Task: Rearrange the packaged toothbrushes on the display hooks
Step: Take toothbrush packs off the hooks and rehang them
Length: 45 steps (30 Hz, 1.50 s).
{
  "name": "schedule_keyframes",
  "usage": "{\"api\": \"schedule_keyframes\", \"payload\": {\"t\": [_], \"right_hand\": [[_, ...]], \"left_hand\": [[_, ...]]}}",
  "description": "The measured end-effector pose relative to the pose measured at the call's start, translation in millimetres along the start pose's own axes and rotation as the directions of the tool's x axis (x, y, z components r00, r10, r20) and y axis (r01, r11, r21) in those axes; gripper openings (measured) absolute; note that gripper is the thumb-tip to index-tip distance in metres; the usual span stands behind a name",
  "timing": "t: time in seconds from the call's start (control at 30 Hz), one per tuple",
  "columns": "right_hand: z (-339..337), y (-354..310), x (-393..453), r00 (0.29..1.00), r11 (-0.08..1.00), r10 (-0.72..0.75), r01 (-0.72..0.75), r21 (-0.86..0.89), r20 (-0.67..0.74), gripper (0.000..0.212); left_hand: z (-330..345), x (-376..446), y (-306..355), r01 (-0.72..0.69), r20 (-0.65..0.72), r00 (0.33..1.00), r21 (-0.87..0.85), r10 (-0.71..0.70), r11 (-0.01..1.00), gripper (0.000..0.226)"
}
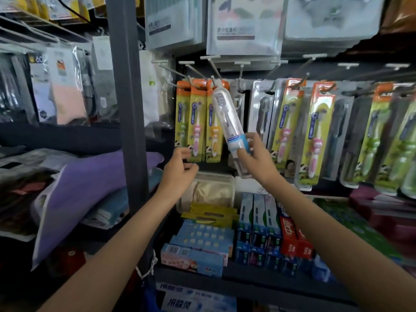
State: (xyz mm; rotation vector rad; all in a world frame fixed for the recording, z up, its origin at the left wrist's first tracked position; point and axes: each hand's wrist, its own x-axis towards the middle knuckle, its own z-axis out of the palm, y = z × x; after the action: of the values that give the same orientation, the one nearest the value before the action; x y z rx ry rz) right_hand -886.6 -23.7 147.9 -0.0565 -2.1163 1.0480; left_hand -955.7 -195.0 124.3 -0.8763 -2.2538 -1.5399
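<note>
- Clear plastic forms the long tube pack point(228, 129) of a toothbrush, which the right hand point(255, 159) grips near its lower end, thumb laid across the blue-and-white label band and fingers curled behind.
- The tube leans, its top tilted to the left and up against a wire hook point(215, 74); whether its hanger tab is on that hook is not clear (the tip is blurred).
- The left hand point(181, 168) hangs just left of and below the tube, fingers loosely curled and holding nothing, close to the bottom edges of the orange-topped children's toothbrush cards point(198, 122).
- Those three cards hang side by side just behind and left of the tube.
- To the right hang more carded brushes point(315, 131) in pink and green, between grey blister packs point(262, 113).
- Nearer and lower, boxed toothpaste point(258, 230) stands on the shelf under both forearms.
- A dark upright post point(129, 109) stands left of the hooks.
</note>
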Motion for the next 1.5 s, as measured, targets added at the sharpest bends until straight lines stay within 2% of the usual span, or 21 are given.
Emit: {"api": "schedule_keyframes", "payload": {"t": [0.1,0.2,0.3,0.43,0.5,0.57,0.63,0.7,0.77,0.83,0.93,1.03,1.1,1.17,1.23,1.3,1.37,1.43,1.5], "right_hand": [[-20,0,3,0.999,1.000,-0.020,0.020,0.022,-0.030,0.036],[-35,-2,7,0.995,0.995,-0.096,0.097,-0.025,0.031,0.046],[-41,0,11,0.967,0.919,-0.255,0.245,-0.310,0.007,0.055],[-38,-2,11,0.898,0.763,-0.421,0.273,-0.586,-0.130,0.059],[-38,-3,9,0.842,0.747,-0.501,0.305,-0.590,-0.198,0.061],[-41,-3,3,0.815,0.777,-0.525,0.342,-0.529,-0.244,0.060],[-46,0,-6,0.825,0.815,-0.498,0.340,-0.469,-0.268,0.059],[-52,11,-17,0.877,0.865,-0.407,0.282,-0.414,-0.253,0.059],[-56,26,-32,0.917,0.881,-0.332,0.218,-0.420,-0.222,0.062],[-58,37,-48,0.930,0.858,-0.323,0.208,-0.469,-0.179,0.065],[-62,49,-61,0.950,0.824,-0.280,0.166,-0.542,-0.135,0.063],[-68,57,-56,0.967,0.849,-0.181,0.061,-0.524,-0.181,0.061],[-71,60,-55,0.971,0.850,-0.173,0.062,-0.524,-0.165,0.061],[-72,62,-55,0.973,0.852,-0.178,0.078,-0.518,-0.146,0.060],[-74,64,-56,0.974,0.857,-0.172,0.075,-0.510,-0.147,0.059],[-74,65,-57,0.972,0.865,-0.173,0.072,-0.496,-0.161,0.058],[-73,65,-57,0.963,0.872,-0.191,0.078,-0.483,-0.189,0.057],[-72,64,-58,0.955,0.873,-0.202,0.075,-0.482,-0.217,0.058],[-71,64,-59,0.948,0.858,-0.215,0.069,-0.509,-0.234,0.058]], "left_hand": [[12,8,7,-0.039,0.004,0.999,-0.004,0.039,0.999,0.038],[23,18,15,-0.080,0.015,0.997,-0.014,0.080,0.997,0.038],[31,26,18,-0.108,-0.006,0.994,-0.028,0.108,0.994,0.039],[33,26,15,-0.092,-0.029,0.995,-0.048,0.090,0.995,0.038],[33,24,10,-0.095,-0.048,0.994,-0.038,0.094,0.995,0.037],[35,24,8,-0.102,-0.062,0.993,-0.024,0.101,0.994,0.036],[39,28,10,-0.121,-0.072,0.990,-0.011,0.120,0.993,0.034],[46,34,15,-0.130,-0.067,0.989,0.002,0.130,0.991,0.034],[57,39,24,-0.134,-0.042,0.990,0.028,0.135,0.991,0.037],[70,46,31,-0.119,0.008,0.993,0.085,0.119,0.989,0.042],[92,62,37,-0.046,0.059,0.998,0.135,0.038,0.990,0.050],[109,78,43,0.046,0.045,0.998,0.145,-0.053,0.988,0.062],[116,84,48,0.103,0.039,0.993,0.125,-0.108,0.987,0.069],[121,87,49,0.113,-0.005,0.994,0.088,-0.113,0.990,0.065],[124,86,48,0.096,-0.094,0.992,0.081,-0.088,0.992,0.059],[125,78,47,0.053,-0.176,0.984,0.114,-0.032,0.992,0.062],[126,63,46,-0.038,-0.270,0.959,0.190,0.089,0.981,0.066],[126,50,48,-0.172,-0.353,0.901,0.249,0.254,0.953,0.058],[127,49,52,-0.252,-0.308,0.901,0.203,0.306,0.946,0.053]]}}
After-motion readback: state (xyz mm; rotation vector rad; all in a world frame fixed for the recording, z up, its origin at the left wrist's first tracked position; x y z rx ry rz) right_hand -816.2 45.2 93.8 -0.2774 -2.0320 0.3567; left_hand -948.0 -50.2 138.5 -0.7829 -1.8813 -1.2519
